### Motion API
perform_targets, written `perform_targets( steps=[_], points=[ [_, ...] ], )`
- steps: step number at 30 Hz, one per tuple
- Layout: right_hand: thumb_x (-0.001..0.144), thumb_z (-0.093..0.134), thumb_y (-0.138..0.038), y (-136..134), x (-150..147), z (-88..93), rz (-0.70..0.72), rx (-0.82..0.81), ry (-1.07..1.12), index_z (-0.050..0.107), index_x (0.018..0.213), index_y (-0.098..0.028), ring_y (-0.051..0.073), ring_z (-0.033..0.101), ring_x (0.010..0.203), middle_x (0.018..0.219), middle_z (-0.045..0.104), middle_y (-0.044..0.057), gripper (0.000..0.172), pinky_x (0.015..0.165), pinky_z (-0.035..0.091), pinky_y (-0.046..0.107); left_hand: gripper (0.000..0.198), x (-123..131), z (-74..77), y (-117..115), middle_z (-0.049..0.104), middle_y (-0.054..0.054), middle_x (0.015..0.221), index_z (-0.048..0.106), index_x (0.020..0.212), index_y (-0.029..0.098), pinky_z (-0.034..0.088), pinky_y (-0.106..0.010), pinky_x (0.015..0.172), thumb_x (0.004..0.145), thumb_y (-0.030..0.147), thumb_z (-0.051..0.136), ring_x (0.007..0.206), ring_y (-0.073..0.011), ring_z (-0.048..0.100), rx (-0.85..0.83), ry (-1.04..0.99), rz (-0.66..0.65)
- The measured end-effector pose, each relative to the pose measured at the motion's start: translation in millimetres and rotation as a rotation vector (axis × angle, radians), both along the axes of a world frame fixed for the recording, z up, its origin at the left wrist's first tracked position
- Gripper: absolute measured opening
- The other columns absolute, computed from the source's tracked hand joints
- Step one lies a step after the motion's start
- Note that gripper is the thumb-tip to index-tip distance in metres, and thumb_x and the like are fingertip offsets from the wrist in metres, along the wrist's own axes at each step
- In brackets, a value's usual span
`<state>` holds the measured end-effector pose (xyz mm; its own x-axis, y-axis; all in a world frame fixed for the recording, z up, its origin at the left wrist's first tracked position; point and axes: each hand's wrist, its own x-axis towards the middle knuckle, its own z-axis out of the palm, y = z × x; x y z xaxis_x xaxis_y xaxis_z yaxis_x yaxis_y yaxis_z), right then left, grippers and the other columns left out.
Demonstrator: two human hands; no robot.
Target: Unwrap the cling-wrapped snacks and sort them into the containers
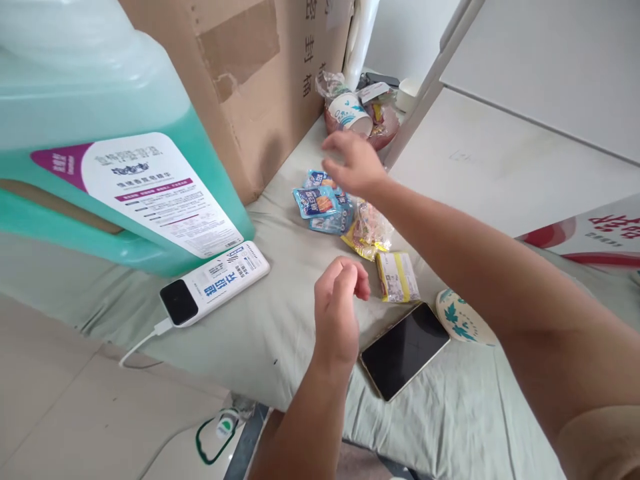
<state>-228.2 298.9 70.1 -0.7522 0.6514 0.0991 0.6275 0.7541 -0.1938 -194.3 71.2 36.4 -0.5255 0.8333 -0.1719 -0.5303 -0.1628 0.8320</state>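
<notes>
My right hand [355, 163] reaches over the sheet with its fingers apart, and nothing shows in it. Below it lie several blue snack packets [319, 202], and the paper cup [349, 112] stands just beyond its fingers. My left hand [339, 303] is curled closed in front of the packets; the inside of its grip is hidden. Nearest to the left hand are a crinkled clear-and-yellow wrapper [369, 230], a flat yellow-and-white packet [398, 277] and a phone [406, 350] with a dark screen. Partly behind my right forearm is a paper cup with blue-green leaves [463, 319].
A large jug of green liquid [200, 167] stands at the left, beside a white power bank [215, 283] with a plugged-in cable. Behind is a cardboard box [245, 87]. A reddish bowl [387, 133] holds wrappers at the back. A white panel [490, 160] borders the right.
</notes>
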Motion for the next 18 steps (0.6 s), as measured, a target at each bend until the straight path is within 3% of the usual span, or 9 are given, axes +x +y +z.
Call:
perform_targets(
  steps=[2,5,8,13,18],
  points=[
    [0.094,0.047,-0.025,29,-8,-1.9,-0.132,0.112,0.039,0.055,0.139,-0.019,0.031,0.051,0.139,0.148,0.056,0.014,0.046,0.116,0.046,0.047,0.025,0,-0.8,2,0.050,0.001,0.064,0.056,0.068,0.020,0.037,-0.026,0.063,0.091,0.031,0.052,0.064,-0.0131,0.046,-0.007,-0.017,-0.015],
    [0.091,0.058,-0.022,67,-19,-13.5,-0.272,0.125,-0.038,0.053,0.140,-0.016,0.035,0.051,0.137,0.152,0.052,0.020,0.050,0.116,0.044,0.054,0.024,-1,-1.2,5,0.050,0.001,0.064,0.056,0.069,0.019,0.038,-0.026,0.064,0.090,0.030,0.052,0.064,-0.0126,0.045,-0.017,-0.046,-0.046],
    [0.092,0.059,-0.021,85,-24,-21.8,-0.337,0.153,-0.080,0.057,0.139,-0.014,0.038,0.054,0.135,0.152,0.052,0.024,0.048,0.114,0.043,0.060,0.024,-4,-0.5,6,0.048,0.001,0.064,0.054,0.069,0.019,0.038,-0.026,0.065,0.090,0.030,0.052,0.064,-0.0126,0.044,-0.023,-0.058,-0.074],
    [0.096,0.049,-0.027,73,-25,-12.8,-0.317,0.111,-0.120,0.075,0.119,-0.016,0.033,0.069,0.117,0.122,0.073,0.017,0.036,0.101,0.052,0.050,0.025,-8,1.4,6,0.047,0.000,0.064,0.052,0.067,0.020,0.039,-0.027,0.065,0.090,0.030,0.052,0.064,-0.0129,0.043,-0.023,-0.089,-0.103],
    [0.088,0.057,-0.021,37,-24,-2.7,-0.144,0.066,-0.148,0.078,0.107,-0.023,0.033,0.070,0.112,0.119,0.075,0.010,0.029,0.099,0.056,0.050,0.023,-2,3.6,5,0.050,0.000,0.062,0.054,0.066,0.020,0.039,-0.027,0.064,0.086,0.031,0.053,0.063,-0.0129,0.044,-0.027,-0.084,-0.093]
  ],
)
